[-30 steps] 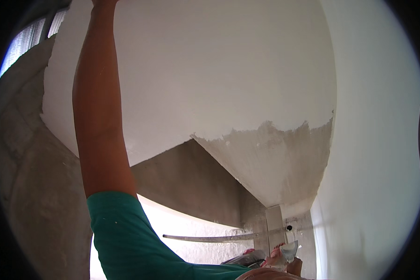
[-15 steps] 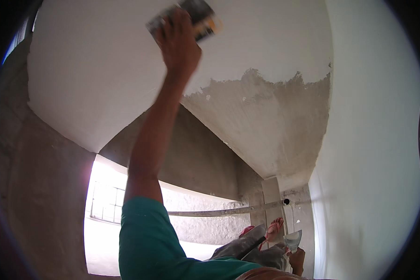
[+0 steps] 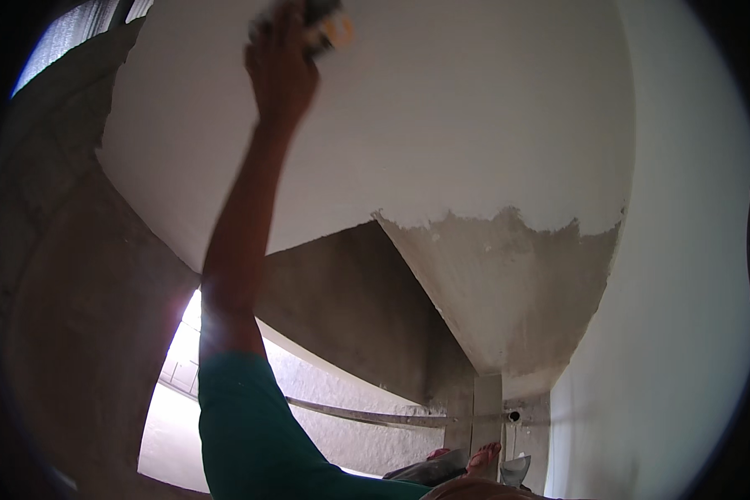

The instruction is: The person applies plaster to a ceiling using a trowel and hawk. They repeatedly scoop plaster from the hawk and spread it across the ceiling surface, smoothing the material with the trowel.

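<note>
I look up at a ceiling. My left hand (image 3: 282, 67) is raised on a long bare arm with a teal sleeve (image 3: 250, 433) and is closed on a small flat tool with a blurred orange and dark handle (image 3: 325, 21), held against the white plastered ceiling (image 3: 442, 125). A rough grey-beige unplastered patch (image 3: 508, 283) lies to the right and lower down. At the bottom edge my right hand (image 3: 483, 458) shows only partly, holding a metal blade (image 3: 515, 471).
Bare grey concrete walls (image 3: 83, 317) and a concrete beam (image 3: 350, 308) frame the ceiling. A smooth white wall (image 3: 683, 333) fills the right side. A bright opening (image 3: 175, 400) glows at lower left, and a thin metal bar (image 3: 367, 414) crosses below.
My left arm swung right across the ceiling with the tool, then drew back a little left and higher. The view tilted, so the rough patch sits lower now.
</note>
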{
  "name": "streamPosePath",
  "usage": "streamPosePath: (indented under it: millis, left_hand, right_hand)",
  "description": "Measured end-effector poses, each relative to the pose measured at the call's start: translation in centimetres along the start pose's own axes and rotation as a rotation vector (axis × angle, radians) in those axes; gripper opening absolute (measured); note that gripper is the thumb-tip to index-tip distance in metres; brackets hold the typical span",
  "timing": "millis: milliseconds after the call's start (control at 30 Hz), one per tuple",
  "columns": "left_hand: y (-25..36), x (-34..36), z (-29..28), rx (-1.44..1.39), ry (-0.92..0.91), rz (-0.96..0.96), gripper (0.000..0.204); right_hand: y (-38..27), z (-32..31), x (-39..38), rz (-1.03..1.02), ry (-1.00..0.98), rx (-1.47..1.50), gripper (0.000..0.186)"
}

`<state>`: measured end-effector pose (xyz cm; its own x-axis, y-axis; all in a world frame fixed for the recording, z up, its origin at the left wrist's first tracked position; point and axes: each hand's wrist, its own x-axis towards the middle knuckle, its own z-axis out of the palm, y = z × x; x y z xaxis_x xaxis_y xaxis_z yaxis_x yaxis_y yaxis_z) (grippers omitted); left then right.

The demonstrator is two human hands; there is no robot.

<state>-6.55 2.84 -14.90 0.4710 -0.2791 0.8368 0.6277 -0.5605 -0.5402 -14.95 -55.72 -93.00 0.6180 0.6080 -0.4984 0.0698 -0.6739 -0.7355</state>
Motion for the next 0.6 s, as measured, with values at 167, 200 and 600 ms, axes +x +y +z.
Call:
streamPosePath:
  millis: [167,200,600]
  left_hand:
    - [-9.2,10.0,0.3,0.230,-0.026,-0.191,0.061]
    - [-10.7,11.6,-0.2,0.248,-0.010,-0.211,0.059]
    - [-17.4,14.2,-0.5,0.058,-0.156,-0.222,0.061]
  right_hand:
    - [-2.3,0.9,1.7,0.012,0.005,0.256,0.030]
    - [-2.8,0.7,1.8,-0.051,-0.007,0.200,0.030]
    - [-0.1,1.9,1.7,-0.125,-0.023,0.026,0.031]
